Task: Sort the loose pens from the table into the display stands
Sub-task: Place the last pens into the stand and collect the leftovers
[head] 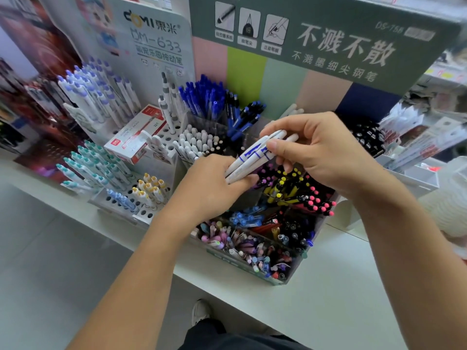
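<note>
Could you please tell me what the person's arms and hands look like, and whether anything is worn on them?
Both forearms are bare up to the frame edge: no sleeves show. The left hand and the right hand wear no gloves, and no rings, watch or bracelet show. The fingernails are short and plain. Lower down, dark clothing and a light shoe are visible.
</note>
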Available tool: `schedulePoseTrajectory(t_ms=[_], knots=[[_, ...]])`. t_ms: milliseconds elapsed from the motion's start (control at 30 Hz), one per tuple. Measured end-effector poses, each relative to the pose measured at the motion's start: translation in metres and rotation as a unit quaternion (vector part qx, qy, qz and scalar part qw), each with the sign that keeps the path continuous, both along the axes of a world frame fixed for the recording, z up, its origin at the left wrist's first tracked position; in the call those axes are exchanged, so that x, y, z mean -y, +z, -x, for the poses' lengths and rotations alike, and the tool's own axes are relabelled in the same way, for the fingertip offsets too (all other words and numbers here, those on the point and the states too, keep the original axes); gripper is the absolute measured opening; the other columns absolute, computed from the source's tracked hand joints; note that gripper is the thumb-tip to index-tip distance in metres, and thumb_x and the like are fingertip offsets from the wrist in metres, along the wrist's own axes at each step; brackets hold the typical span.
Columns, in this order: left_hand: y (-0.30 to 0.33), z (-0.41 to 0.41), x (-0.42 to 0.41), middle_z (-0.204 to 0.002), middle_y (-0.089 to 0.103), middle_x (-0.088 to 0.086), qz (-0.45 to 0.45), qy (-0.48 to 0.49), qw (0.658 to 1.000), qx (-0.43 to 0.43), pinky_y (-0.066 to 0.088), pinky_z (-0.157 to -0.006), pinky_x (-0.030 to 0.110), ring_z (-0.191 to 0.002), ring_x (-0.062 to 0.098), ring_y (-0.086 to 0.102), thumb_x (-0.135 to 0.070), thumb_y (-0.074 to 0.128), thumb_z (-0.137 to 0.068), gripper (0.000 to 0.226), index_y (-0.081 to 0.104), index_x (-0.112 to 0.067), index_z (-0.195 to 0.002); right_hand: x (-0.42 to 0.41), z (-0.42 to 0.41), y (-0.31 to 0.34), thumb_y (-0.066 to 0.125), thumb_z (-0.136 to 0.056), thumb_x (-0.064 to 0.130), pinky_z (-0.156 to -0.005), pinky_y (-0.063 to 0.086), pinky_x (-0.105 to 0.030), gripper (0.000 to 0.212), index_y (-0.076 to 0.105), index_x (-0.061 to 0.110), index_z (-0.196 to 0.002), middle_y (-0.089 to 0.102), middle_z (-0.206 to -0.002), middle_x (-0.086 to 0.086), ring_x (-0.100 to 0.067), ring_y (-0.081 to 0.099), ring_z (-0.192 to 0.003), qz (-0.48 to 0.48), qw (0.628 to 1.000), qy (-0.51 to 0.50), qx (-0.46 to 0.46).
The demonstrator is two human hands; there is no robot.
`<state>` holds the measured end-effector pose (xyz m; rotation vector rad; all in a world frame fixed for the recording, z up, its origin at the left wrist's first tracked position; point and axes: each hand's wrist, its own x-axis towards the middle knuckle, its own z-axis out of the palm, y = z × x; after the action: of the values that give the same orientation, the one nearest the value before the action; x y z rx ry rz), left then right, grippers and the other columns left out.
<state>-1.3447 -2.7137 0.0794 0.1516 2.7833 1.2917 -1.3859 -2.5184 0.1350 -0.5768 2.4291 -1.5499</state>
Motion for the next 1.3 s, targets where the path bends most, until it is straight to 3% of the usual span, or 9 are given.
schedulePoseTrajectory(t_ms=[167,367,500,600,700,767,900,1133,1300], knots=[[0.000,0.003,-0.005,-0.046,0.039,-0.008,0.014,-0.017,1.000,-0.004,0.027,-0.046,0.023,-0.043,0.010,0.033,-0.035,0.063,-0.097,0.048,0.038,-0.023,-0.058,0.008,-0.004,-0.002,0.058,-0.101,0.013,-0.053,0.047,-0.028,0.016,0.070,0.011,-0.112,0.062,-0.072,-0.018,-0.013,0.052,-0.051,-0.052,0.999,-0.005,-0.004],[0.009,0.010,-0.013,-0.058,0.052,-0.001,-0.001,-0.026,0.998,-0.051,0.033,-0.049,0.026,-0.047,0.010,0.041,-0.040,0.067,-0.094,0.037,0.054,-0.013,-0.071,0.010,0.002,0.008,0.064,-0.099,0.016,-0.043,0.040,-0.021,0.011,0.069,0.009,-0.092,0.059,-0.061,-0.011,-0.012,0.049,-0.043,-0.053,0.998,-0.032,-0.020],[0.007,0.009,0.003,-0.069,0.065,0.000,-0.121,0.041,0.990,-0.055,0.054,-0.058,0.028,-0.061,0.017,0.066,-0.031,0.077,-0.088,0.019,0.063,-0.020,-0.096,-0.011,0.008,0.042,0.065,-0.098,0.013,-0.041,0.038,-0.014,0.004,0.067,0.013,-0.094,0.063,-0.056,0.009,-0.006,0.053,-0.041,-0.054,0.978,-0.111,-0.171],[-0.004,0.005,0.017,-0.084,0.069,0.001,-0.179,0.133,0.972,-0.067,0.060,-0.066,0.037,-0.069,0.020,0.070,-0.027,0.077,-0.088,0.031,0.060,-0.026,-0.114,-0.022,0.014,0.070,0.064,-0.098,0.022,-0.052,0.048,-0.022,0.005,0.066,0.019,-0.102,0.063,-0.070,0.008,-0.011,0.061,-0.056,-0.092,0.941,-0.158,-0.284],[-0.012,0.002,0.020,-0.084,0.068,-0.002,-0.159,0.170,0.968,-0.088,0.053,-0.063,0.020,-0.065,0.008,0.066,-0.025,0.078,-0.088,0.024,0.064,-0.026,-0.107,-0.010,0.030,0.069,0.063,-0.098,0.029,-0.084,0.046,-0.031,0.012,0.069,0.021,-0.105,0.064,-0.093,0.001,-0.021,0.059,-0.092,-0.223,0.907,-0.153,-0.322],[-0.014,0.002,0.019,-0.082,0.068,-0.005,-0.146,0.178,0.969,-0.090,0.050,-0.061,0.014,-0.066,0.006,0.065,-0.025,0.078,-0.087,0.021,0.064,-0.027,-0.103,0.003,0.040,0.060,0.060,-0.100,0.025,-0.086,0.032,-0.023,0.015,0.067,0.015,-0.108,0.060,-0.107,-0.004,-0.017,0.047,-0.100,-0.302,0.892,-0.125,-0.313],[-0.021,0.001,0.023,-0.085,0.065,-0.008,-0.073,0.172,0.977,-0.104,0.048,-0.064,0.009,-0.074,0.004,0.063,-0.025,0.078,-0.087,0.021,0.065,-0.024,-0.103,0.020,0.057,0.037,0.055,-0.103,0.024,-0.088,0.035,-0.031,0.021,0.064,0.006,-0.112,0.055,-0.108,-0.010,-0.029,0.051,-0.113,-0.378,0.888,-0.046,-0.257],[-0.036,-0.001,0.028,-0.114,0.049,-0.005,0.026,0.195,0.968,-0.158,0.045,-0.087,0.023,-0.096,0.010,0.051,-0.030,0.089,-0.073,0.052,0.060,-0.022,-0.116,0.038,0.060,-0.003,0.049,-0.102,0.012,-0.081,0.043,-0.041,0.012,0.056,0.004,-0.107,0.050,-0.107,-0.014,-0.038,0.052,-0.109,-0.495,0.827,-0.005,-0.265],[-0.048,0.006,0.032,-0.117,0.047,-0.004,0.046,0.201,0.963,-0.172,0.053,-0.092,0.036,-0.097,0.013,0.053,-0.030,0.077,-0.088,0.040,0.062,-0.019,-0.124,0.034,0.031,-0.007,0.044,-0.106,0.037,-0.089,0.046,-0.048,0.036,0.056,0.008,-0.123,0.050,-0.125,-0.015,-0.039,0.045,-0.116,-0.449,0.835,-0.089,-0.305]])
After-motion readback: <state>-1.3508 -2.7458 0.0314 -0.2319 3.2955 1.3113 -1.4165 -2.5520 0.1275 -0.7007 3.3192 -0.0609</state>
